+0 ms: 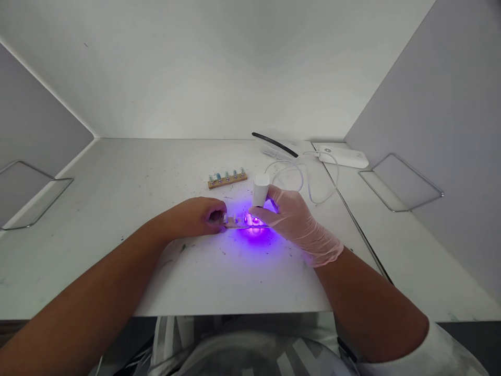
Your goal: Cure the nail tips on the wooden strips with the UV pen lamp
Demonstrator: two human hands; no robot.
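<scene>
My left hand, bare, pinches the left end of a narrow strip that carries small upright nail tips. In a thin pink glove, my right hand holds a small white UV lamp upright over the strip's right part. Violet light from its lower end spreads over the nail tips there and onto the table. Glare and my right fingers hide the strip's right end. Just behind stands a second wooden strip with several bluish nail tips, touched by neither hand.
A white cable loops across the table to a white oblong device at the back right. Beside it lies a black curved strip. Wire frames jut in at both sides. A dark seam runs along the right.
</scene>
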